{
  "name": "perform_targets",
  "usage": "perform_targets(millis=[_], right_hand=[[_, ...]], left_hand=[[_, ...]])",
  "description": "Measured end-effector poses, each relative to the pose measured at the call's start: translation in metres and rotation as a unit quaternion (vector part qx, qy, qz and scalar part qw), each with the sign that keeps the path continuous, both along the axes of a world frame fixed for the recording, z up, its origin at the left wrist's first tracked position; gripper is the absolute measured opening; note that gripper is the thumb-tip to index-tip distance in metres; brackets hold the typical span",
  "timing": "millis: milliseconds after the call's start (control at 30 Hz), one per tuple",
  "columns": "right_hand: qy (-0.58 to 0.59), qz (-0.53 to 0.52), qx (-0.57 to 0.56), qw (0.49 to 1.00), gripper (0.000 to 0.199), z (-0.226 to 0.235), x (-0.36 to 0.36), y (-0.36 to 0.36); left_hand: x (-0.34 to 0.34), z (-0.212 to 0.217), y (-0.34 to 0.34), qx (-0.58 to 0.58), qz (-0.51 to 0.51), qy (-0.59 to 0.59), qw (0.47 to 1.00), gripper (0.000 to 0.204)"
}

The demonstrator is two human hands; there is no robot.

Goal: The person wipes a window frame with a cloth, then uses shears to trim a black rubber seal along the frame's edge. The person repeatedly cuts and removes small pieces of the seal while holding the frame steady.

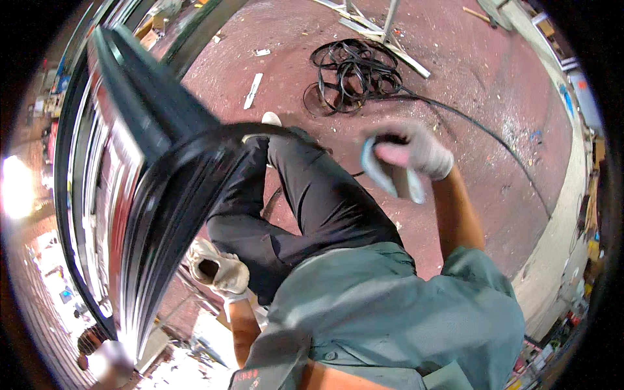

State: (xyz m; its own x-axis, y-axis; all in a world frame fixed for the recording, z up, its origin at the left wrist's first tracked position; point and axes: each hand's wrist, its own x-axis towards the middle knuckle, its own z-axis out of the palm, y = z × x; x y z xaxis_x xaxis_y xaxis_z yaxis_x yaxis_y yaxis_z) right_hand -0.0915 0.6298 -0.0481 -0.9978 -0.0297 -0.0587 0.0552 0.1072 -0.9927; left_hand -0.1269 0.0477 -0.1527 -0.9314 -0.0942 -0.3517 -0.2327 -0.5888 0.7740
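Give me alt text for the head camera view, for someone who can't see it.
A person's gloved right hand holds a blurred, blue-edged object; the gloved left hand is beside a stack of long dark strips. Beyond, a tangled black coil lies on a reddish, littered floor.

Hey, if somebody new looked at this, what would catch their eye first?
Probably the big stack of long, dark, narrow pieces filling the left side. Next might be the tangled heap of glossy black strip on the dull-red floor at the top centre. Right of centre, the pale-gloved right hand holds a blurred, pale thing with a light-blue edge, too smeared to identify.
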Motion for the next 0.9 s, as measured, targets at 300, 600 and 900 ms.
perform_targets(millis=[300,600,900], right_hand=[[0.175,0.051,0.163,0.970,0.025,-0.067,-0.102,-0.221],[0.046,0.147,0.460,0.874,0.064,-0.028,-0.020,-0.176],[-0.022,0.123,0.560,0.819,0.049,-0.014,-0.016,-0.224]], left_hand=[[0.007,-0.026,-0.034,0.132,-0.046,0.037,0.989,0.074],[0.020,-0.051,-0.054,0.206,0.002,-0.019,0.978,0.079],[0.016,-0.039,-0.064,0.191,-0.048,-0.001,0.980,0.071]])
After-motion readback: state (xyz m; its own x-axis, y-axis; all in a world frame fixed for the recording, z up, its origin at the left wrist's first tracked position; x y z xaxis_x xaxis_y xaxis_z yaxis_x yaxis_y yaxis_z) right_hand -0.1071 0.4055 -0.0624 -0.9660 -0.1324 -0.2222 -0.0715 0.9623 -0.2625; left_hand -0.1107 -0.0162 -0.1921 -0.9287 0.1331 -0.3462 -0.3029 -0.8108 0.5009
